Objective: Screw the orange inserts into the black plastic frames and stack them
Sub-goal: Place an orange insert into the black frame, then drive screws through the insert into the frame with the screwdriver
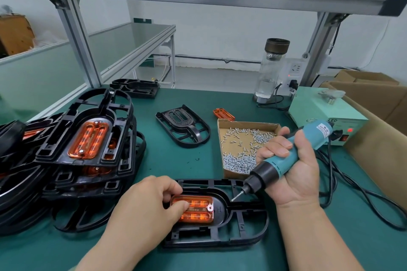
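Note:
A black plastic frame [240, 231] lies on the green mat in front of me with an orange insert [199, 209] seated in it. My left hand [152, 207] rests on the insert's left end, thumb and fingers pressing it down. My right hand [293, 169] grips a teal electric screwdriver [286, 158], its bit tip hanging just above the frame, right of the insert. At the left stands a stack of finished frames [86, 145] with orange inserts. An empty black frame [184, 126] and a loose orange insert [223, 114] lie further back.
A cardboard tray of small screws [242, 147] sits behind the screwdriver. A green power unit [323, 114], a glass bottle [272, 70], black cables [356, 189] and cardboard boxes [378, 105] fill the right side. More black frames [135, 88] lie at the back by the aluminium post.

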`<state>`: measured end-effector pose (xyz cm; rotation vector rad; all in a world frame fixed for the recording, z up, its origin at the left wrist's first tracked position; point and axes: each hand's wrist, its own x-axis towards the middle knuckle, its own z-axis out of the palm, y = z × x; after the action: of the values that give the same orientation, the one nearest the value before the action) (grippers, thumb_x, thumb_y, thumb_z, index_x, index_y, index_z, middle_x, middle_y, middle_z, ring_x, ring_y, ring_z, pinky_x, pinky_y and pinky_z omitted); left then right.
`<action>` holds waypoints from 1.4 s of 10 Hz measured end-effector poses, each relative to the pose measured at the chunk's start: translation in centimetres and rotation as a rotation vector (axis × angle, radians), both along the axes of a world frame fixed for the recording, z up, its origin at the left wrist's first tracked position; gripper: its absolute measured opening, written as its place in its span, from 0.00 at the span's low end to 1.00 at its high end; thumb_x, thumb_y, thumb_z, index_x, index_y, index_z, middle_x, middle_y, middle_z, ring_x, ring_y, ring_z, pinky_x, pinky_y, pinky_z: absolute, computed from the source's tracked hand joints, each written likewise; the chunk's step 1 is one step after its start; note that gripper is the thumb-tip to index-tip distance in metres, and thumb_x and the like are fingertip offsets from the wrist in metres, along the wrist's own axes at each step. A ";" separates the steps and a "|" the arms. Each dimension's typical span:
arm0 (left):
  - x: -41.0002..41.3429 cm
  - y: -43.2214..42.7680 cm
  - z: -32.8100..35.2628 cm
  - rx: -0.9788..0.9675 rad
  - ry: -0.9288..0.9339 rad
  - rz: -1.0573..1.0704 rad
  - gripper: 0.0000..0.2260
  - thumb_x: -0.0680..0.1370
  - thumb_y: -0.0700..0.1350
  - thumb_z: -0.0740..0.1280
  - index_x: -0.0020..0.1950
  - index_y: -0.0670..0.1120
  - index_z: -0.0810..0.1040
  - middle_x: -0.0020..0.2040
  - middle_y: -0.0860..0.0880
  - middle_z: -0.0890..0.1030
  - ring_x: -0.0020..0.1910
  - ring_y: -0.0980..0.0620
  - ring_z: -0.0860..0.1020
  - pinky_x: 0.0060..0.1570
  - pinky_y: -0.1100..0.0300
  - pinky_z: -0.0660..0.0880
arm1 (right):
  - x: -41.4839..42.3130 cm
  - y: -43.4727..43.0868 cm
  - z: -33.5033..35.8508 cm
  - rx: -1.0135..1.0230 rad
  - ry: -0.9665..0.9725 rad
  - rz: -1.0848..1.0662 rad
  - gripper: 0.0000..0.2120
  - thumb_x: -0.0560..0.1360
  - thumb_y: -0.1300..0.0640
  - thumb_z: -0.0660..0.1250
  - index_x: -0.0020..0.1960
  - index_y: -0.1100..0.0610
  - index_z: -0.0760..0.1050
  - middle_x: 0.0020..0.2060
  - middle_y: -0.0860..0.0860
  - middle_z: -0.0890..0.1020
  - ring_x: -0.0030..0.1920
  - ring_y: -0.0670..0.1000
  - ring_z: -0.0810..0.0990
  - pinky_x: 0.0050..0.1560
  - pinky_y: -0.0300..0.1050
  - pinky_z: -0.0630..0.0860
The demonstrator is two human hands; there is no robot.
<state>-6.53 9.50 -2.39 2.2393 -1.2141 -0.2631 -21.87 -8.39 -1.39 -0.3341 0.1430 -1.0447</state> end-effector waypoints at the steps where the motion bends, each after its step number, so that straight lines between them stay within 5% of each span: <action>1: 0.0 -0.1 -0.2 0.003 -0.023 0.003 0.09 0.69 0.58 0.72 0.37 0.64 0.71 0.38 0.56 0.76 0.38 0.62 0.74 0.35 0.70 0.65 | 0.0 0.0 0.0 0.006 -0.002 0.000 0.07 0.74 0.49 0.62 0.46 0.53 0.72 0.27 0.43 0.71 0.24 0.40 0.70 0.30 0.34 0.72; 3: -0.9 -0.5 -0.6 0.056 -0.068 -0.025 0.11 0.68 0.62 0.70 0.41 0.65 0.68 0.42 0.60 0.72 0.41 0.63 0.72 0.43 0.65 0.70 | 0.0 0.2 0.1 0.007 0.002 -0.002 0.07 0.74 0.49 0.62 0.46 0.53 0.72 0.27 0.43 0.71 0.24 0.40 0.70 0.30 0.34 0.72; 5: -0.1 0.0 -0.2 0.090 0.014 -0.026 0.09 0.66 0.60 0.73 0.36 0.61 0.75 0.40 0.57 0.73 0.37 0.62 0.73 0.35 0.70 0.64 | 0.0 0.2 0.2 0.008 -0.005 -0.003 0.07 0.74 0.49 0.62 0.45 0.53 0.72 0.27 0.43 0.70 0.24 0.40 0.70 0.30 0.34 0.72; 7: -0.5 -0.5 0.1 0.159 -0.027 -0.070 0.07 0.71 0.59 0.70 0.36 0.59 0.75 0.42 0.58 0.72 0.40 0.63 0.72 0.38 0.68 0.66 | -0.1 0.3 0.2 0.000 -0.021 0.013 0.08 0.75 0.49 0.61 0.45 0.53 0.72 0.27 0.43 0.71 0.24 0.40 0.70 0.30 0.34 0.72; 9: -1.4 -2.7 2.9 0.000 -0.079 -0.119 0.05 0.72 0.60 0.66 0.43 0.60 0.77 0.44 0.60 0.73 0.41 0.63 0.72 0.40 0.68 0.65 | -0.3 0.2 0.2 0.001 -0.032 0.013 0.07 0.74 0.49 0.62 0.45 0.53 0.72 0.27 0.43 0.70 0.24 0.40 0.70 0.29 0.34 0.72; 11: -2.5 -10.7 4.4 -0.016 -0.286 -0.308 0.12 0.77 0.51 0.61 0.55 0.50 0.81 0.53 0.48 0.80 0.56 0.46 0.74 0.58 0.53 0.71 | 0.0 0.1 0.0 0.006 -0.019 0.041 0.08 0.72 0.50 0.66 0.45 0.53 0.72 0.27 0.43 0.69 0.24 0.41 0.69 0.29 0.34 0.72; 12: -3.2 -14.0 3.7 0.195 -0.468 -0.305 0.14 0.77 0.50 0.61 0.57 0.47 0.79 0.55 0.43 0.76 0.59 0.42 0.69 0.57 0.50 0.69 | 0.1 0.1 0.0 -0.011 -0.066 0.080 0.22 0.58 0.56 0.82 0.45 0.55 0.74 0.27 0.45 0.70 0.24 0.42 0.70 0.29 0.36 0.72; 14: -3.5 -15.9 2.6 0.284 -0.488 -0.238 0.05 0.74 0.42 0.63 0.40 0.46 0.67 0.50 0.44 0.77 0.54 0.43 0.67 0.50 0.52 0.63 | 0.0 -0.1 0.1 -0.014 -0.097 0.093 0.29 0.49 0.58 0.86 0.44 0.56 0.75 0.27 0.45 0.70 0.23 0.43 0.70 0.28 0.36 0.73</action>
<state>-10.01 -6.37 0.23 2.4871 -1.8026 0.0320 -21.86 -8.45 -1.31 -0.2996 0.0329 -0.9677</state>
